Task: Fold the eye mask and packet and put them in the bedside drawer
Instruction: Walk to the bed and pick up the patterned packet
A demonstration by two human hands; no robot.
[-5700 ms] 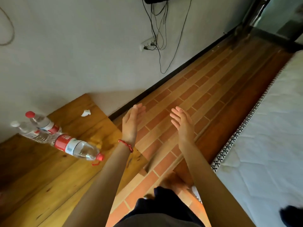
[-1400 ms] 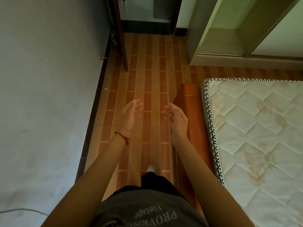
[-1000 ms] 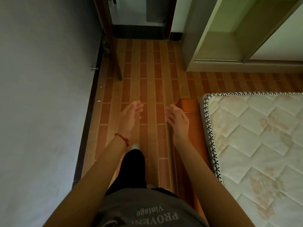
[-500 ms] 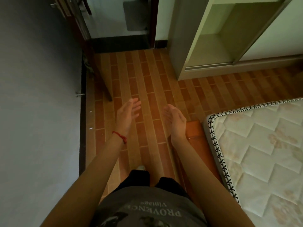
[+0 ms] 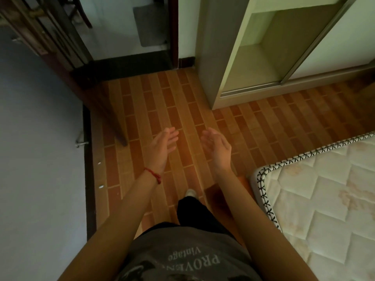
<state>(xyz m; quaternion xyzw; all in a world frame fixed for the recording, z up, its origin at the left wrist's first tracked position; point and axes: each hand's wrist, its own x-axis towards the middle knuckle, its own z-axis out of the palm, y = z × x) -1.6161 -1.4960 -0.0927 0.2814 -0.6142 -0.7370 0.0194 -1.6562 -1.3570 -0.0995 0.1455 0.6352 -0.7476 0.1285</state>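
Head view: two hands, left hand and right hand, spread and empty (palms facing).

Dim room, brick-pattern tile floor. Grey wall left with dark baseboard. Open doorway ahead, pale green wardrobe beside it. Quilted mattress right.

2 hands; 1 mattress; 1 wardrobe
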